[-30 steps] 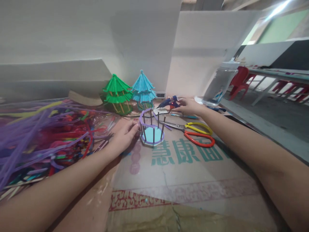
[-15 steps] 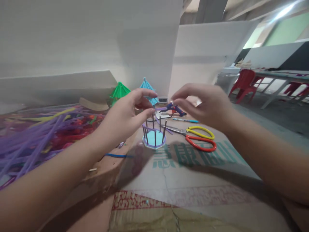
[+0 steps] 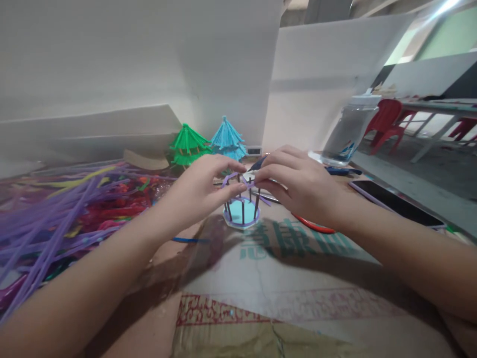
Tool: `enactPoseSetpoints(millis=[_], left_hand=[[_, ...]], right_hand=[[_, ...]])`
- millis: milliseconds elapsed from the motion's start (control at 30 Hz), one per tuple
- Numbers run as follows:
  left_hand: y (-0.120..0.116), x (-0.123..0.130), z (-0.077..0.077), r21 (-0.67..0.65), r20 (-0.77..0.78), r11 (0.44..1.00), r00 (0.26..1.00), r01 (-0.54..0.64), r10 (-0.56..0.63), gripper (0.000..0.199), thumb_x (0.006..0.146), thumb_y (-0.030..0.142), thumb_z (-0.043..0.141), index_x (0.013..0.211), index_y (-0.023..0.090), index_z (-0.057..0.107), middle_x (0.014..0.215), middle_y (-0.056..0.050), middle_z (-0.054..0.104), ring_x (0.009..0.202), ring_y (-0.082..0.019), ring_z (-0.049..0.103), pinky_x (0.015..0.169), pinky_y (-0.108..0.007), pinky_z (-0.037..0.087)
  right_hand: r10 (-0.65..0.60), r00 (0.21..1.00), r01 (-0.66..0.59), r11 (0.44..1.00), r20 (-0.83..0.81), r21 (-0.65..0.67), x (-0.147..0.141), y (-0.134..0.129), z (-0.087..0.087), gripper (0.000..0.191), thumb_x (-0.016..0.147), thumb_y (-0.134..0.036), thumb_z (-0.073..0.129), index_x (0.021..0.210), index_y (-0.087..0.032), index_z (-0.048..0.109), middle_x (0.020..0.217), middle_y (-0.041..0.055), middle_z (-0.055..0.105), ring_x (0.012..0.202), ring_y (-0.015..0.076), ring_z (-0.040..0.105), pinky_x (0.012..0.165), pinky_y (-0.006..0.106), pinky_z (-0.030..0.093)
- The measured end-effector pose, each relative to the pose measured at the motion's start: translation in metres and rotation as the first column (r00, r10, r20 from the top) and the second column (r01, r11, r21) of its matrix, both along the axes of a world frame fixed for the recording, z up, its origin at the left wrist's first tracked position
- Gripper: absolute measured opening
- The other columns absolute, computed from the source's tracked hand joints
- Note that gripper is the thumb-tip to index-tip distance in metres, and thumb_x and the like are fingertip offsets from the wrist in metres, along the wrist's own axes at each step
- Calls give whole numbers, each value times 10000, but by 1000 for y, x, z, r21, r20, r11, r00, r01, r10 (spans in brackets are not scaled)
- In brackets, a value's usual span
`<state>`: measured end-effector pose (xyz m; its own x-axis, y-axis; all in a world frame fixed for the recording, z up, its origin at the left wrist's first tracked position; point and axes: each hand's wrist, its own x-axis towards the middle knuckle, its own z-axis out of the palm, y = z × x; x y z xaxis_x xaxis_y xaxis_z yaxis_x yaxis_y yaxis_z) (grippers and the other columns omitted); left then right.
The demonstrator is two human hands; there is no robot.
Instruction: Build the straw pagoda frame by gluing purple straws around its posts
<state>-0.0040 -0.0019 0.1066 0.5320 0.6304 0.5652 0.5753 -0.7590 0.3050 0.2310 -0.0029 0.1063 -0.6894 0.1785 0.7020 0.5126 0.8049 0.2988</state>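
A small model stands on the cardboard, with a light-blue base (image 3: 238, 212) edged in purple and several thin dark posts (image 3: 257, 205) rising from it. My left hand (image 3: 208, 181) pinches a bent purple pipe cleaner (image 3: 229, 178) between thumb and fingers at the height of the post tops. From the other side, my right hand (image 3: 294, 179) closes its fingertips on the right part of the same pipe cleaner. Whether the strip touches the posts is hard to make out. Under my right hand, the scissors' red handle (image 3: 315, 226) shows in part.
Green (image 3: 188, 141) and blue (image 3: 225, 139) umbrella-like roofs stand behind the model. Purple pipe cleaners (image 3: 55, 219) and other coloured pieces are heaped at left. A clear bottle (image 3: 346, 134) and a phone (image 3: 397, 204) are at right. The glue gun (image 3: 257, 164) is mostly hidden.
My right hand has come left and down to the purple pipe cleaner, covering most of the scissors. My left hand has lowered slightly. The bottle and phone now show at right.
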Motion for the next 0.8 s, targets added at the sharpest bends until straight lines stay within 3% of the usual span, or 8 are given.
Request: enactPoseSetpoints(millis=[100,233,333,433,600,800], left_hand=[[9,-12,4,-44,-219,999,975,32,-41,411,829,490,761,1145,234,706,1329,-97,622,1279,-292,568,1094,-461,452],[15,-14,-4,-139,-339,989,941,-51,1,404,826,420,764,1180,239,695,1431,-113,523,1279,-306,567,1063,-451,487],[20,-11,-16,-100,-341,993,940,-57,19,325,867,378,718,1165,249,694,1435,-98,519,1275,-301,564,1055,-456,485],[25,-9,-24,-74,-314,997,948,20,-43,245,899,316,667,1133,244,692,1340,-73,596,1243,-260,583,1033,-410,488],[29,-6,-22,-117,-270,982,947,147,-174,159,905,204,609,1041,219,690,1189,-37,687,1111,-192,636,958,-323,488],[29,-6,-22,-238,-198,966,969,98,-147,169,870,210,619,1031,221,668,1043,-9,698,944,-166,644,815,-285,483]], right_hand=[[-20,999,22,999,31,-44,2,0,-2,189,1004,-212,547,884,-158,681,872,91,710,858,227,598,776,361,473],[-49,997,55,993,63,-103,0,-1,-4,202,1011,-197,520,895,-160,682,888,100,701,850,225,585,763,358,458],[-20,996,32,991,91,-129,-3,-1,-8,197,1014,-196,515,907,-163,678,887,92,695,852,217,588,789,357,458],[7,996,6,990,91,-142,-3,0,-11,199,1016,-206,517,910,-164,680,887,92,693,878,223,598,810,370,453],[34,996,-17,980,81,-196,-4,-1,-12,208,1014,-193,514,914,-148,691,885,96,693,881,221,607,777,358,438],[25,997,-4,962,73,-272,-6,-2,-12,184,1002,-185,530,906,-163,686,872,78,691,856,211,599,756,344,426]])
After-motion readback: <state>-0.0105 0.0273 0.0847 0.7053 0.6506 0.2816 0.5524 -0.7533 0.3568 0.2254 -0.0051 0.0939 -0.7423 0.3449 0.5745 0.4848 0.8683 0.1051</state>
